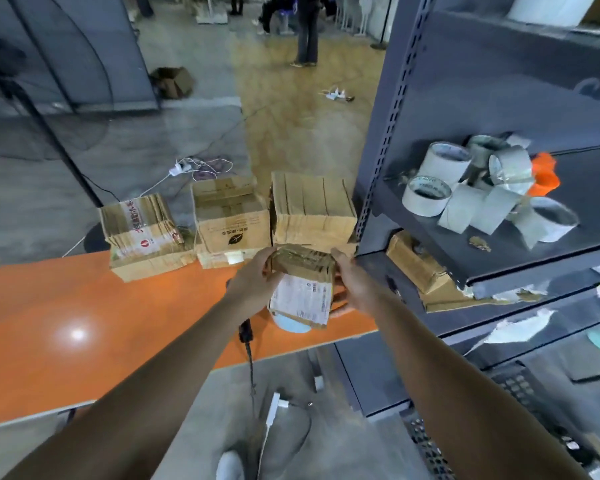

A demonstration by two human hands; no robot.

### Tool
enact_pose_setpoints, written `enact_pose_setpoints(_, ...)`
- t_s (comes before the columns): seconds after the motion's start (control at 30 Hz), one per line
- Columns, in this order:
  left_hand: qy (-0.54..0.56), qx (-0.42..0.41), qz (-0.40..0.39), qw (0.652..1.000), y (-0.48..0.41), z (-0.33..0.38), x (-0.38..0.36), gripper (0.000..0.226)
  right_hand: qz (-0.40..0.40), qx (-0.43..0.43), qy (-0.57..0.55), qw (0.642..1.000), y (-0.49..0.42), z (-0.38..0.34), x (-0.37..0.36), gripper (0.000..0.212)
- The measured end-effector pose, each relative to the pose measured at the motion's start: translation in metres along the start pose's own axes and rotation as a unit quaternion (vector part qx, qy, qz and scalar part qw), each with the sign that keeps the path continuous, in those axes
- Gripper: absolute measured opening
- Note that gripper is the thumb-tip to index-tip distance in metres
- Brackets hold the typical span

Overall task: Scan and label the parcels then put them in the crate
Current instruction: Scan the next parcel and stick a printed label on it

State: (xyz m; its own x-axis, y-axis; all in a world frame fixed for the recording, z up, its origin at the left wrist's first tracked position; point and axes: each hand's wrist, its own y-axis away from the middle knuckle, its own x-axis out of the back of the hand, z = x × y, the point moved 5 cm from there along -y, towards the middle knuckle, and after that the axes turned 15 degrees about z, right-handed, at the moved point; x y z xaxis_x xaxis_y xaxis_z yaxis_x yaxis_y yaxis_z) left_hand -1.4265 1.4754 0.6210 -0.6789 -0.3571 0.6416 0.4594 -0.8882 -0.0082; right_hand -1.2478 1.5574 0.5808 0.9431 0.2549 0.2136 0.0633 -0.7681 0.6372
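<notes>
One labelled parcel [302, 292] is gripped between our left hand [253, 277] and right hand [352, 282]; crating seems left, with cardboard stacks [312, 206] just beyond both hands.

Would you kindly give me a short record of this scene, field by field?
held item: brown cardboard parcel with a white printed label, above the orange table
left hand: grips the parcel's left side
right hand: grips its right side
scanner: black handheld scanner lying on the table
shelf: grey metal shelf with white tape rolls
</notes>
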Motion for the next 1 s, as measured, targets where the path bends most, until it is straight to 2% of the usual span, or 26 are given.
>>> enact_pose_setpoints(0.1, 0.008, 0.022, 0.042, 0.999, 0.011, -0.005, 0.022, 0.046, -0.034, 0.006, 0.018, 0.999, 0.015, -0.001, -0.023, 0.067)
enact_pose_setpoints(0.2, 0.035, 0.046, 0.064, 0.996, 0.016, -0.014, 0.043, 0.044, -0.025, 0.038, 0.04, 0.998, 0.021, -0.006, -0.043, 0.069)
enact_pose_setpoints(0.33, 0.061, 0.08, 0.089, 0.991, 0.016, -0.031, 0.069, 0.04, -0.039, 0.072, 0.053, 0.995, 0.032, -0.015, -0.072, 0.059)
enact_pose_setpoints(0.53, 0.088, 0.112, 0.098, 0.985, 0.009, -0.069, 0.11, 0.039, -0.079, 0.067, -0.009, 0.995, 0.038, -0.014, -0.119, 0.056)
enact_pose_setpoints(0.77, 0.164, 0.142, 0.106, 0.97, -0.002, -0.125, 0.171, 0.034, -0.118, 0.138, -0.025, 0.983, 0.06, -0.019, -0.194, 0.048)
enact_pose_setpoints(0.83, 0.184, 0.151, 0.103, 0.966, -0.006, -0.143, 0.184, 0.033, -0.111, 0.152, -0.031, 0.982, 0.065, -0.019, -0.215, 0.05)
enact_pose_setpoints(0.93, 0.208, 0.159, 0.1, 0.96, -0.005, -0.165, 0.198, 0.031, -0.068, 0.152, -0.052, 0.985, 0.074, -0.021, -0.241, 0.032)
enact_pose_setpoints(1.0, 0.226, 0.165, 0.101, 0.955, -0.004, -0.176, 0.205, 0.025, -0.04, 0.156, -0.019, 0.987, 0.081, -0.019, -0.255, 0.031)
